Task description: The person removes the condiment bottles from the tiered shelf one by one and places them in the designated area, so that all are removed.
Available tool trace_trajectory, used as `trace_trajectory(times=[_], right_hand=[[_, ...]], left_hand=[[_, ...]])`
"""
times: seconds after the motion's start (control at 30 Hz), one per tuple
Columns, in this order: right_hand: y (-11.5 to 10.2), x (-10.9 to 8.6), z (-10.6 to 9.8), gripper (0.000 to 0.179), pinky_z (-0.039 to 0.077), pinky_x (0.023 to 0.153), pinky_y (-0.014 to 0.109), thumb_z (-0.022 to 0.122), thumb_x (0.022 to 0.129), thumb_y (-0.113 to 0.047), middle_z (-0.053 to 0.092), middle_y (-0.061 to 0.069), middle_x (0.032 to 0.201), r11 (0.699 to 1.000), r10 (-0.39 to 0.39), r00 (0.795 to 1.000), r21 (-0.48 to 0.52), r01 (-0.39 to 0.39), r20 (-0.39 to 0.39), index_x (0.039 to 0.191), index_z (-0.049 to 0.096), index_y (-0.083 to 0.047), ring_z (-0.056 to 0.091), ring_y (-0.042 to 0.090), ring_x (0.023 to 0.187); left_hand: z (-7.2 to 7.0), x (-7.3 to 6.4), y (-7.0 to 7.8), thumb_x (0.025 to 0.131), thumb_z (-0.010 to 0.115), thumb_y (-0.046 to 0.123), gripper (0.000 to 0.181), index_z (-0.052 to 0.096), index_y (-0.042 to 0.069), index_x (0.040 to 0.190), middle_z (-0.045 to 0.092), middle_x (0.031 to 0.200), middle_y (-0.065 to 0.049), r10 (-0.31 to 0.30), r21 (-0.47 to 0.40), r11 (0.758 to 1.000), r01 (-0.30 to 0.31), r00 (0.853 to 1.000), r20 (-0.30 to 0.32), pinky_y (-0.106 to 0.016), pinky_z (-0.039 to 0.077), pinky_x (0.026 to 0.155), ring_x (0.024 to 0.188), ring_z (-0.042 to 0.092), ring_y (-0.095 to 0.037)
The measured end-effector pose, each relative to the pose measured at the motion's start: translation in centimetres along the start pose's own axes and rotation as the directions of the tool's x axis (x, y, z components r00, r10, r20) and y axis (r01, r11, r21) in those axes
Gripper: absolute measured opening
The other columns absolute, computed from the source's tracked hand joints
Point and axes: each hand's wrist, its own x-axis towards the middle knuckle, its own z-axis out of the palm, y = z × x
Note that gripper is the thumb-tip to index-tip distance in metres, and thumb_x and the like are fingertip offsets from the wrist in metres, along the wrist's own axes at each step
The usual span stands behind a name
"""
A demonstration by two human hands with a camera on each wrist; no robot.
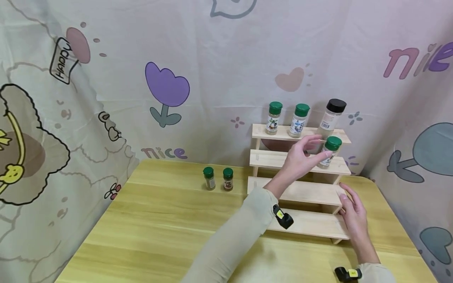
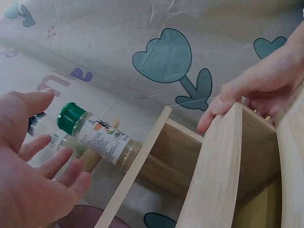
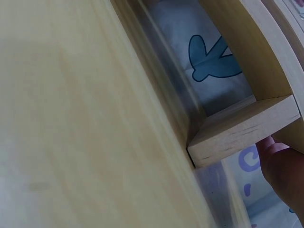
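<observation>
Left hand (image 1: 299, 158) beside green-capped jar (image 2: 103, 138); right hand (image 1: 356, 216) lower, gripping rack (image 1: 308, 192).

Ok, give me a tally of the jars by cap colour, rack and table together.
Green-capped jars: 5
Black-capped jar: 1
Total: 6

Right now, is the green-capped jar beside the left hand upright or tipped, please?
Upright: the jar stands on the wooden shelf, its green cap uppermost.
</observation>
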Motion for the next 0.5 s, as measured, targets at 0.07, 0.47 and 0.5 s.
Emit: trace_trajectory(times=[0.07,0.47,0.5], right_hand=[[0.0,0.0,-0.1,0.046,0.055,0.082,0.016,0.05,0.109,-0.022,0.053,-0.008,0.133,1.0,-0.005,1.0,0.008,0.005,0.005,0.154,0.046,-0.013,0.061,0.0,0.109],[0.2,0.2,-0.2,0.044,0.055,0.081,0.017,0.051,0.109,-0.02,0.055,-0.006,0.132,0.999,-0.008,1.0,0.042,0.008,0.005,0.153,0.048,-0.012,0.062,0.003,0.108],[0.2,0.2,-0.2,0.044,0.055,0.08,0.017,0.05,0.109,-0.019,0.055,-0.006,0.132,0.999,-0.009,1.0,0.044,0.009,0.003,0.153,0.048,-0.012,0.062,0.003,0.108]], left_hand=[[0.5,0.4,0.0,0.093,0.078,0.031,0.052,0.059,0.025,0.141,0.065,0.135,0.006,-0.022,0.022,1.0,0.022,1.0,-0.012,-0.026,0.049,0.101,0.123,0.06,-0.007],[3.4,2.2,0.2,0.091,0.081,0.032,0.047,0.065,0.022,0.133,0.067,0.111,0.013,-0.041,0.118,0.992,0.054,0.993,-0.113,-0.009,0.047,0.083,0.099,0.06,0.001],[3.5,2.3,0.2,0.091,0.081,0.031,0.045,0.065,0.021,0.132,0.067,0.11,0.013,-0.043,0.106,0.993,0.056,0.992,-0.121,-0.009,0.047,0.082,0.097,0.06,0.0]])
